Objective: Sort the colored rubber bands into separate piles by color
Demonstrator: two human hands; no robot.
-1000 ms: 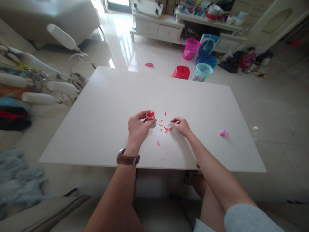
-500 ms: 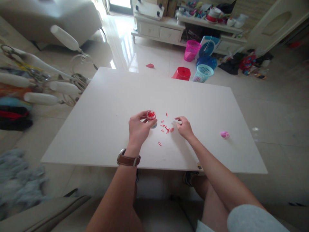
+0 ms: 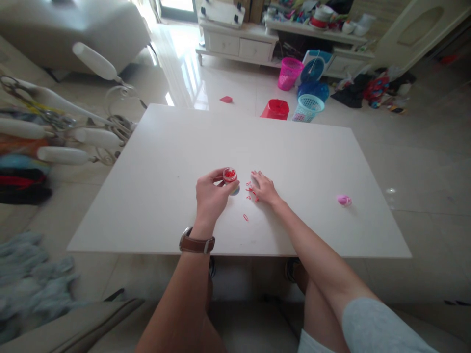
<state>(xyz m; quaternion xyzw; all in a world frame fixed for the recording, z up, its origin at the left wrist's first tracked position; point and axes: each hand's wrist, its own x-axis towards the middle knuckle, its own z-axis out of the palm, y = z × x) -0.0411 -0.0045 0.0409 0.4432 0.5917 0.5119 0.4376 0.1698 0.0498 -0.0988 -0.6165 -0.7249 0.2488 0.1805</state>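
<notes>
Thin red loops point(image 3: 246, 217), whether plastic or elastic I cannot tell from where I stand, lie on a smooth white rectangular table point(image 3: 147, 196), one by itself nearest the person and the others in a loose cluster beyond it. Off to the right, well apart from them, rests a small pinkish-purple rounded object point(image 3: 344, 200). The left hand point(image 3: 212, 193) has its thumb and fingers closed around a small clear round jar point(image 3: 230, 181), mouth upward, with red pieces inside; a pale bluish disc point(image 3: 235, 190) shows just below it, too blurred to name. The right hand point(image 3: 264, 189) reaches low over the cluster, fingers stretched out and partly covering it; I cannot tell whether the fingertips grip a loop. I judge the step in hand to be picking among the loose loops while the jar is held steady; the next move calls for a fine pinch and a level jar. Past the table's far edge stand a glossy red bucket-like object point(image 3: 275, 109) and a pale turquoise perforated basket point(image 3: 308, 109), then a bright magenta lattice basket point(image 3: 290, 74) before a white drawered cabinet point(image 3: 240, 49).
</notes>
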